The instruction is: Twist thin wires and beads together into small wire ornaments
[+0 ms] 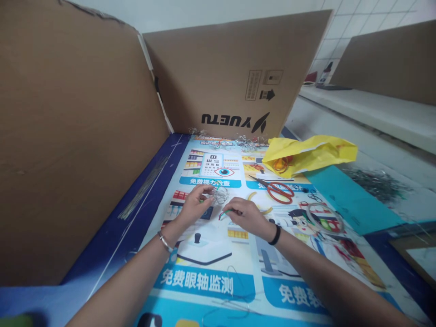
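Silvery wire-mesh ball [220, 194] sits pinched by fingers of the left hand [195, 205], while at its five o'clock the right hand [248, 219] pinches a thin red-green wire [225, 212], apparently not yet attached.

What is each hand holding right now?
Left hand: fingers closed on a small silvery wire ball.
Right hand: fingers pinching a thin green wire.

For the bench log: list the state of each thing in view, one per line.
Left hand: pinching the wire ball.
Right hand: pinching the green-and-red wire.
Red scissors: lying flat, blades together, unheld.
Yellow bag: crumpled, mouth open.
Cardboard screen: standing upright.
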The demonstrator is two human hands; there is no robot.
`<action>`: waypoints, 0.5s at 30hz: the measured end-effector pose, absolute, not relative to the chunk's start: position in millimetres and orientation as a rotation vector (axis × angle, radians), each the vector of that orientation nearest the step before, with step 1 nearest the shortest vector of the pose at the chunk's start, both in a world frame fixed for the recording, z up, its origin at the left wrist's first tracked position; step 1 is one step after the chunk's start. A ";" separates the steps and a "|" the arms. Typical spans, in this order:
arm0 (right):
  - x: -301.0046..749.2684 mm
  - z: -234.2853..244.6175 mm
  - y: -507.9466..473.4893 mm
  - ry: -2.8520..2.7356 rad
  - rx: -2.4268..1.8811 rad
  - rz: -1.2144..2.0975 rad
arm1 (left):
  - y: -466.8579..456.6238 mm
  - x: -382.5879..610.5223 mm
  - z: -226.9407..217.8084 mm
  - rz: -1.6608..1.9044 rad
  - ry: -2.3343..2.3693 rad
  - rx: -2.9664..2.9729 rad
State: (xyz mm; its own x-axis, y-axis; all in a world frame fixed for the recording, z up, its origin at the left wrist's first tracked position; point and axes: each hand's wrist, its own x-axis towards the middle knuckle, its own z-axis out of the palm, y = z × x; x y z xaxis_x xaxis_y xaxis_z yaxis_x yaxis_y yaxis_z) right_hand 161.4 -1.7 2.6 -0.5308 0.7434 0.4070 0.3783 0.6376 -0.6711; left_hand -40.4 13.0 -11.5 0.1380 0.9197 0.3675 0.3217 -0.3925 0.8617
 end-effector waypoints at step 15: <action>162.0 -1.5 0.1 -1.844 -1.122 1.036 | -2.7 -35.9 5.2 1.460 1.349 2.187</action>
